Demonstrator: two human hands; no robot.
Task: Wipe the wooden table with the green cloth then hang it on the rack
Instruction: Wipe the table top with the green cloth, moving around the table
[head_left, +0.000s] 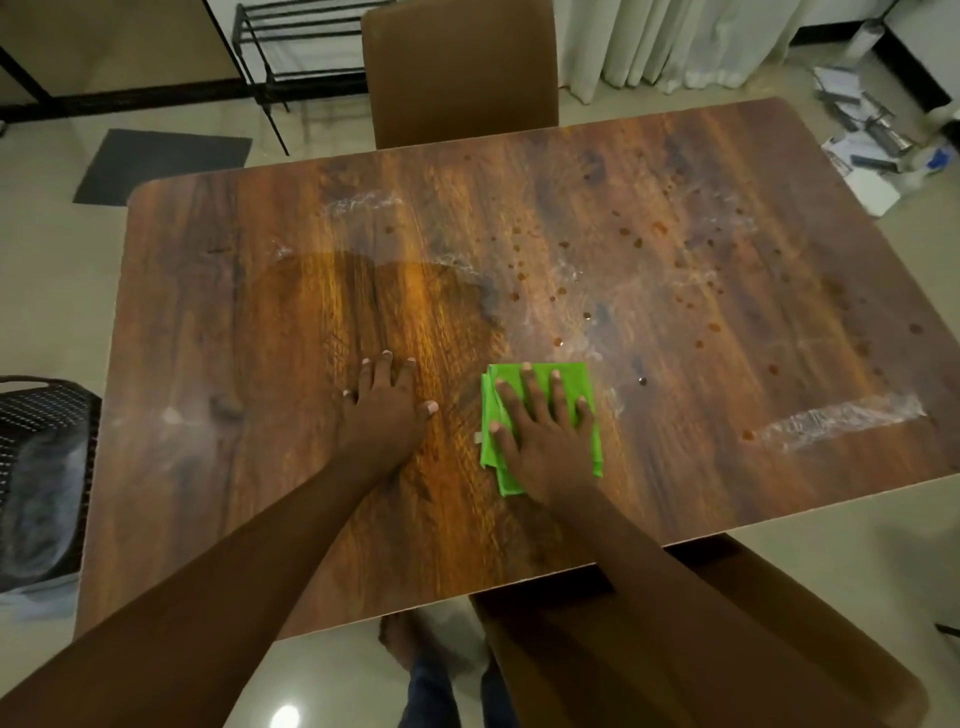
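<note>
A folded green cloth (584, 387) lies flat on the wooden table (208, 312), near its front middle. My right hand (540, 431) presses down on the cloth with its fingers spread. My left hand (387, 405) rests flat on the bare wood just left of the cloth, holding nothing. Small dark droplets and whitish smears cover the table's right half; the patch beyond my left hand looks wet and glossy. A black metal rack (291, 47) stands on the floor at the back left.
A brown chair (460, 73) stands at the far side of the table, another (727, 649) at the near right. A dark woven basket (41, 467) sits at the left. A grey mat (161, 166) and scattered papers (872, 135) lie on the floor.
</note>
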